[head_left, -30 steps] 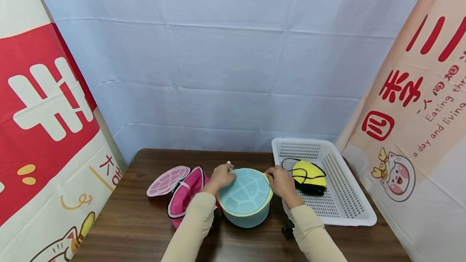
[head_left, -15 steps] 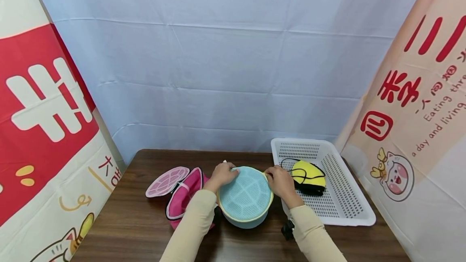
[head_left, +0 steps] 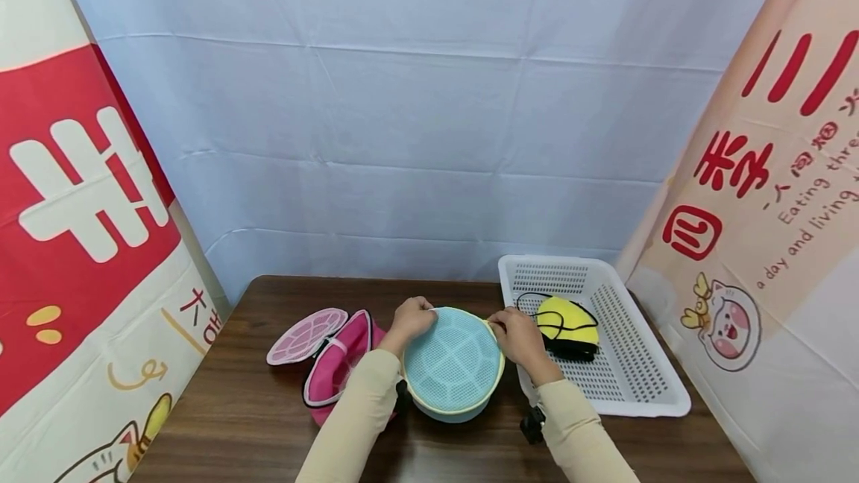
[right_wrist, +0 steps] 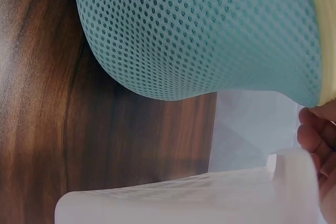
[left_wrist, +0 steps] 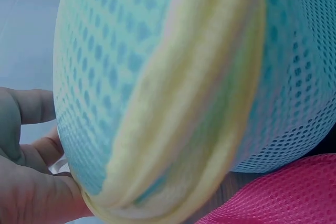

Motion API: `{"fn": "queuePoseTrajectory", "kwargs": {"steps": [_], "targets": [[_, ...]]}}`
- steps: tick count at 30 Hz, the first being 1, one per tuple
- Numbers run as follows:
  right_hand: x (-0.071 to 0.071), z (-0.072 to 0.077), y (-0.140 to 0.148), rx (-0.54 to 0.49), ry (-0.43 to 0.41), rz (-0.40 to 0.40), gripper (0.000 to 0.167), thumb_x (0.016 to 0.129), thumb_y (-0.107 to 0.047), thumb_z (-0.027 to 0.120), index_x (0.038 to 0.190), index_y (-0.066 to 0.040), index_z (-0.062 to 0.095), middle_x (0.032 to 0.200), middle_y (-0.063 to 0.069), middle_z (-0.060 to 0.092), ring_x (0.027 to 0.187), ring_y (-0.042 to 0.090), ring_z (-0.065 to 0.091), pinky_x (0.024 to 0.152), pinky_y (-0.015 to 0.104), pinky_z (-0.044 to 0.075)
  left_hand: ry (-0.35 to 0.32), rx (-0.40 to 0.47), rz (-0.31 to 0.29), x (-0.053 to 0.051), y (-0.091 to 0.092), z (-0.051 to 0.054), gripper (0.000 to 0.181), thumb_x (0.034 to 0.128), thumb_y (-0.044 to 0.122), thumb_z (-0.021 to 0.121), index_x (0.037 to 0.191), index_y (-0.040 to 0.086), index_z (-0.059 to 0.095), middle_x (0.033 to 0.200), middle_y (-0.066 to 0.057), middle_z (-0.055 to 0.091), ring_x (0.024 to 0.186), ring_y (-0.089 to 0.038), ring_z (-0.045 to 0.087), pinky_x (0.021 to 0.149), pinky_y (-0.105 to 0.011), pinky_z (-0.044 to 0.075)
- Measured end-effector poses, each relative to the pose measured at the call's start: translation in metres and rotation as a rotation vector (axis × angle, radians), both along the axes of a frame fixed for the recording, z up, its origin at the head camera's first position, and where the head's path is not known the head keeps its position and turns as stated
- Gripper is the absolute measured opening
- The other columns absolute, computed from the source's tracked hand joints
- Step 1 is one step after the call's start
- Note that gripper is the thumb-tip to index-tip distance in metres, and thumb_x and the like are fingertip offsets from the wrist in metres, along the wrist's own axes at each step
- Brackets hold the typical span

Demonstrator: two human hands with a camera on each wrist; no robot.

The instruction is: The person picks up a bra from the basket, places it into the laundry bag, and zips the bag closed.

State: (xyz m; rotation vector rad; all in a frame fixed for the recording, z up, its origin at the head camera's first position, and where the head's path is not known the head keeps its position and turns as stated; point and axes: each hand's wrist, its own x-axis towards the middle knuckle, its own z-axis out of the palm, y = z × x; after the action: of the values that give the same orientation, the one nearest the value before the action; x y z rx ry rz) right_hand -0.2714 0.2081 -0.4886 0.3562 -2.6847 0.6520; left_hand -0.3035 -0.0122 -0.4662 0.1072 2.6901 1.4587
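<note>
A round light-blue mesh laundry bag [head_left: 452, 360] with yellow trim stands upright on the wooden table, its lid facing up. My left hand [head_left: 412, 319] pinches the far left of its yellow rim between thumb and fingers, as the left wrist view shows. My right hand [head_left: 520, 335] pinches the rim on the far right, with its fingers [right_wrist: 310, 137] curled at the yellow edge. On the left lies a pink mesh laundry bag [head_left: 342, 364] with its lighter pink lid [head_left: 307, 336] folded back. In the left wrist view the blue bag's trim bulges in a double band near the thumb.
A white plastic basket [head_left: 644, 364] stands at the right, close beside my right hand. In it lies a yellow and black folded item [head_left: 569, 325] with black cords. The wooden table [head_left: 221, 408] ends at a pale cloth backdrop [head_left: 403, 133].
The blue bag's lid has tipped more toward me, and less of its side shows. My left hand has shifted slightly; a small white tip beside it is no longer visible.
</note>
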Motion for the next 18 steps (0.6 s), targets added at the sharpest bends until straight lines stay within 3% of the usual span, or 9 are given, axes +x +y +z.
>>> {"fn": "queuePoseTrajectory", "kwargs": {"steps": [8, 18], "targets": [[0.004, 0.004, -0.002, 0.000, -0.009, -0.004, 0.006, 0.086, -0.011, 0.066, 0.087, -0.011, 0.071, 0.083, 0.001, 0.059, 0.071, 0.019, 0.055, 0.060, 0.034, 0.045, -0.030, 0.042, 0.033, 0.001, 0.000, -0.005, 0.006, 0.0831, 0.013, 0.059, 0.082, 0.008, 0.061, 0.086, -0.006, 0.056, 0.080, -0.023, 0.050, 0.069, -0.038, 0.043], [0.006, 0.008, -0.004, -0.009, 0.016, 0.034, 0.005, 0.085, -0.011, 0.068, 0.087, -0.012, 0.072, 0.083, 0.000, 0.060, 0.073, 0.019, 0.057, 0.063, 0.034, 0.046, -0.098, 0.224, 0.099, 0.004, -0.006, -0.011, 0.008, 0.0846, 0.013, 0.060, 0.082, 0.006, 0.062, 0.087, -0.006, 0.057, 0.082, -0.023, 0.051, 0.072, -0.039, 0.043]]}}
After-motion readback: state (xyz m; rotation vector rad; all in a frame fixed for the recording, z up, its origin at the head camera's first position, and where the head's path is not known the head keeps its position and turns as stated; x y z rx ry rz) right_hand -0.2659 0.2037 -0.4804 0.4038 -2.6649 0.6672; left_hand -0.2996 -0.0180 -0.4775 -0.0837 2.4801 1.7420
